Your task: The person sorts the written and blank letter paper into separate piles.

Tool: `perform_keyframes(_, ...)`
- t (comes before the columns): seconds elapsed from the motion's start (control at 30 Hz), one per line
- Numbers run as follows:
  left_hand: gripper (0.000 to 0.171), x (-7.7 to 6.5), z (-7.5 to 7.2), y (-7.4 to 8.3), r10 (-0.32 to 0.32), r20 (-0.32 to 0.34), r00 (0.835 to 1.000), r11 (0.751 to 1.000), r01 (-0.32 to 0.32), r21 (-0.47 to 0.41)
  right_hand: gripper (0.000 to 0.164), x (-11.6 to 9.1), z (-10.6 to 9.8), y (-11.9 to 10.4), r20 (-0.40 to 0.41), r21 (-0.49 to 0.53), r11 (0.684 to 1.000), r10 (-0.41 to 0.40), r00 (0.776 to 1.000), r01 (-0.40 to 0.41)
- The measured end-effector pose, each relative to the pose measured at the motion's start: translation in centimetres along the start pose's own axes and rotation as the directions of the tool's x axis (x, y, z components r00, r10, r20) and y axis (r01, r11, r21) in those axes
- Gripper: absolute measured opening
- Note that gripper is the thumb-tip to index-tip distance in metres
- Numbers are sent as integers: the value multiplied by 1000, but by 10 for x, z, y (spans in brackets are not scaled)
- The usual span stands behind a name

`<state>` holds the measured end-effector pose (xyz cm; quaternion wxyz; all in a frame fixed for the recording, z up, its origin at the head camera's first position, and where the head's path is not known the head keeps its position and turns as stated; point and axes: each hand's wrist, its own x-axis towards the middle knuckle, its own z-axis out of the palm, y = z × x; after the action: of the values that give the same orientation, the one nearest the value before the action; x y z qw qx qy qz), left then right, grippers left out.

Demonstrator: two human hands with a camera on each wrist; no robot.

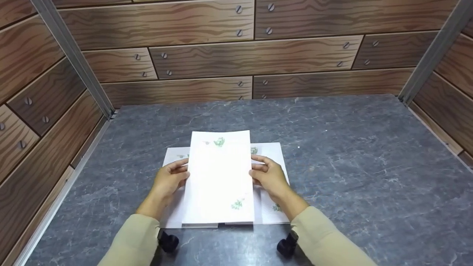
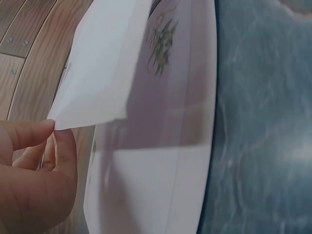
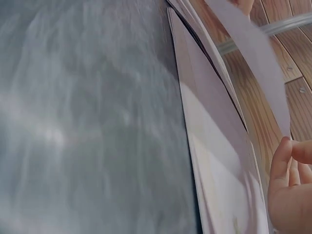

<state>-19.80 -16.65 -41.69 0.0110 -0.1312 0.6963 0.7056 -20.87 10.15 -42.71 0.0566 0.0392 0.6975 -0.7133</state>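
A white paper sheet (image 1: 218,177) with small green plant prints is held up between both hands. At its left edge, my left hand (image 1: 167,183) pinches it between thumb and fingers. My right hand (image 1: 271,179) pinches the opposite edge at about the same height. Below it on the table lie two more white paper pieces with similar prints, a left one (image 1: 172,218) and a right one (image 1: 271,147), partly hidden by the held sheet. In the left wrist view the held sheet (image 2: 102,63) hangs over the lower paper (image 2: 161,190), casting a shadow.
The dark grey marbled tabletop (image 1: 351,166) spreads around the papers. Wood-patterned panels (image 1: 207,59) close off the back and sides, with grey metal posts (image 1: 74,55) at the corners. A black knob-like piece (image 1: 170,243) sits by each sleeve cuff.
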Motion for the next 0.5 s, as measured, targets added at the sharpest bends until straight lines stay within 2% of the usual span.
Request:
perform_keyframes(0.33, 44, -3, -26, -1, 11, -8, 1000, 1000, -11, -4, 46, -1, 24, 0, 52, -33, 999, 13, 999, -11)
perform_keyframes(0.5, 44, -4, -37, -1, 6, -25, 1000, 999, -5, 45, 46, -2, 34, 2, 76, -41, 999, 13, 997, -10)
